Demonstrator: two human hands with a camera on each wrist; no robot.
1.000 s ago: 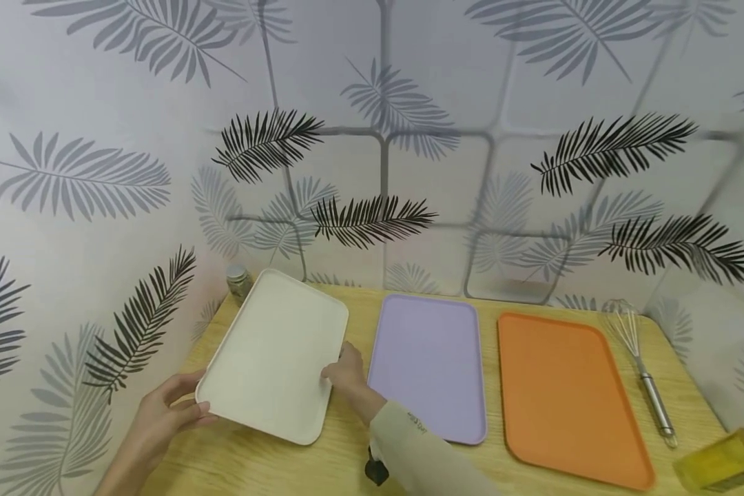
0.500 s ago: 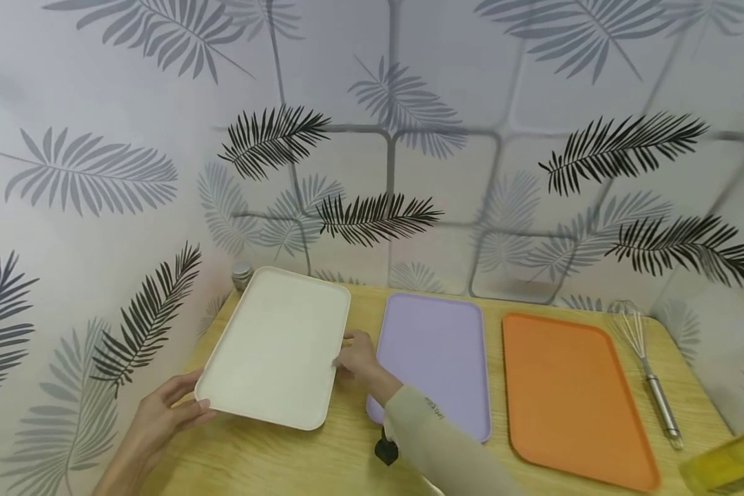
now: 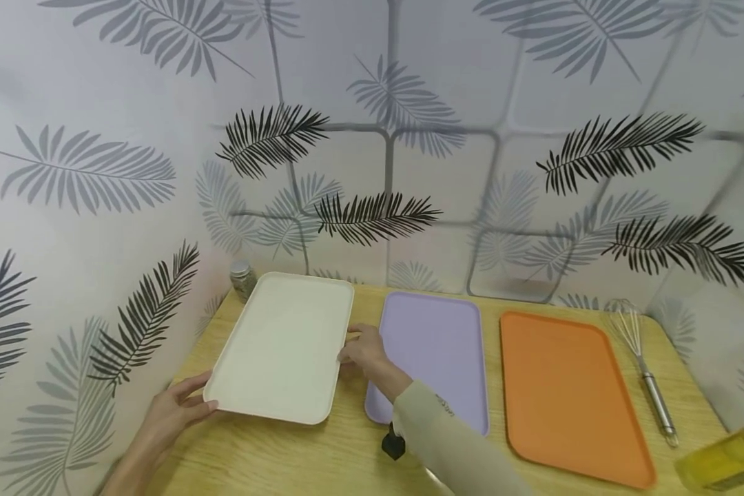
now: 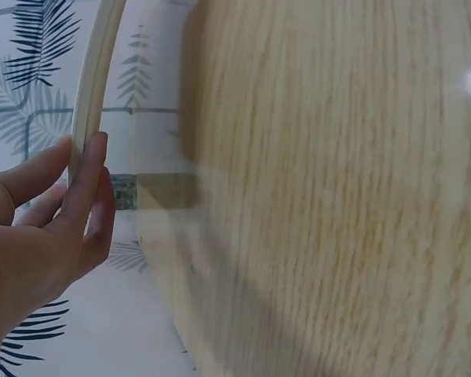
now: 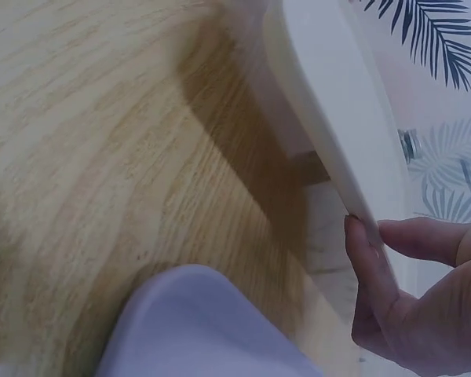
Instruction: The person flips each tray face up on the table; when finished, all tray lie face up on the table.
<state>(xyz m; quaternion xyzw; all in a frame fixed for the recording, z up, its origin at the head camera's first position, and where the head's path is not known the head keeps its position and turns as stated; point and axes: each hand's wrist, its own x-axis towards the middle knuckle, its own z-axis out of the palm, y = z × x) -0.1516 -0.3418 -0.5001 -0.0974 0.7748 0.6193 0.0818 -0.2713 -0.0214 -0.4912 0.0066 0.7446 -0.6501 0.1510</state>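
Observation:
A cream-white rectangular tray (image 3: 282, 344) is held above the left part of the wooden table, with its shadow on the wood below. My left hand (image 3: 170, 413) pinches its near left corner, thumb on top and fingers underneath; the left wrist view shows the hand (image 4: 59, 204) on the tray's edge (image 4: 96, 78). On the right long side my right hand (image 3: 366, 351) grips the rim, and in the right wrist view thumb and fingers of that hand (image 5: 416, 290) pinch the white edge (image 5: 330, 133). A purple tray (image 3: 434, 358) lies just right of it, partly behind the right forearm.
An orange tray (image 3: 570, 399) lies right of the purple one. Beyond it are a whisk (image 3: 651, 386) and a bottle of yellow liquid (image 3: 725, 458). A small jar (image 3: 242, 281) stands at the back left, beside the wall. The wooden table (image 3: 273, 455) meets patterned walls behind.
The white tray has shifted slightly right and turned straighter, with both hands still gripping it. The jar behind it shows more than half a second ago. Other trays stay put.

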